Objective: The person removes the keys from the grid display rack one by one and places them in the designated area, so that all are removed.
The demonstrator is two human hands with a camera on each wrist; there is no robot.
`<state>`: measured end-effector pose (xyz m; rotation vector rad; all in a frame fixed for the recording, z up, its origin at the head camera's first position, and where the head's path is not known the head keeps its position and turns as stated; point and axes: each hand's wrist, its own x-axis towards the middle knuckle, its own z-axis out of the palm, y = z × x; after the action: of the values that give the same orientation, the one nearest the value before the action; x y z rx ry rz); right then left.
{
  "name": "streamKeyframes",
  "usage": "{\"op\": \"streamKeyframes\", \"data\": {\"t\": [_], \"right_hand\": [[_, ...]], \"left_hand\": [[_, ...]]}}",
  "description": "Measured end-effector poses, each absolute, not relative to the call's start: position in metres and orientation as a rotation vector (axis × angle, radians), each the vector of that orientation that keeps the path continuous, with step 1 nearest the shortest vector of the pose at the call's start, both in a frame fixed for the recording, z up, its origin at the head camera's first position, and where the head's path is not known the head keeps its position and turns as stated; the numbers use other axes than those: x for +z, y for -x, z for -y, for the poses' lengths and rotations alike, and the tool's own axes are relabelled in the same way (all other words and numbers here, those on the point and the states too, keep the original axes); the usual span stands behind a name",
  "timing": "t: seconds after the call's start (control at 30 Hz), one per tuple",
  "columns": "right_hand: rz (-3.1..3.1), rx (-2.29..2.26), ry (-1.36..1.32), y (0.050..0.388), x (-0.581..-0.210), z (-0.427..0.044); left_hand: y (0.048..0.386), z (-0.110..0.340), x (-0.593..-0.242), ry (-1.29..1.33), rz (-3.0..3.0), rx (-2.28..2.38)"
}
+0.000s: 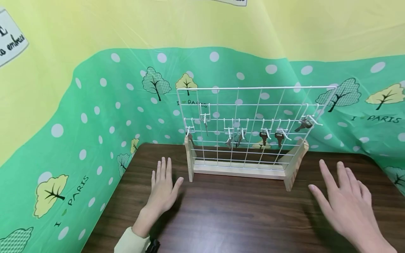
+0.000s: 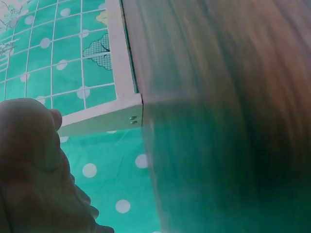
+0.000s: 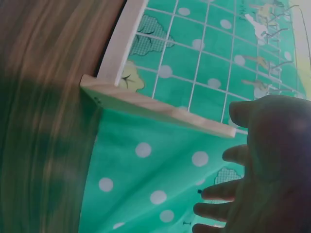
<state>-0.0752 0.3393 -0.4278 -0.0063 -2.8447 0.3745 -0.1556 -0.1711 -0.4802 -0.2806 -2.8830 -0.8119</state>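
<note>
**Rack [image 1: 238, 169] stands between two empty hands, closer to the left**

From where I stand, the biggest thing is the green and yellow cloth [image 1: 126, 24] hung around the back and side, and below it the dark wooden desk [image 1: 234, 214]. On the desk, toward its far edge, is the rack, a white wire grid on a pale wooden stand. Its long axis runs left to right, crosswise to the forearms.

The left hand [image 1: 162, 191] lies just off the left end panel [image 1: 189, 158], thumb side toward it, near but apart. The right hand [image 1: 349, 203] is out beyond the right end panel [image 1: 295, 165], with a wider gap. So the left is the nearer one; the rack lies to its right, and to the left of the other.

Neither grip holds anything. The left is flat, fingers straight and near together, thumb out; the right is spread wide. Whether either palm rests on the desk I can't tell.

Smallest are the keys [image 1: 263, 138], hanging from white hooks [image 1: 267, 133] on the grid, farther back than the fingertips. Most dangle with their length downward. The leftmost key [image 1: 189, 134] is ahead and rightward of the left fingers; the rightmost key [image 1: 304, 123], tilted sideways, is ahead and leftward of the right fingers.
</note>
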Motion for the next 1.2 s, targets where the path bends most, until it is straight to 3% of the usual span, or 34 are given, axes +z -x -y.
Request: {"op": "streamKeyframes", "data": {"t": [0.63,0.9,1.2], "right_hand": [[2.304,0.679,0.063,0.097,-0.395,-0.288],[2.148,0.779,0.099,0.111,-0.386,-0.272],[2.035,0.870,0.091,0.124,-0.380,-0.266]], "left_hand": [[0.175,0.149,-0.504,0.348,2.604,-1.241],[0.194,0.144,-0.533,0.439,2.242,-1.505],[0.197,0.124,-0.522,0.328,2.021,-1.959]]}}
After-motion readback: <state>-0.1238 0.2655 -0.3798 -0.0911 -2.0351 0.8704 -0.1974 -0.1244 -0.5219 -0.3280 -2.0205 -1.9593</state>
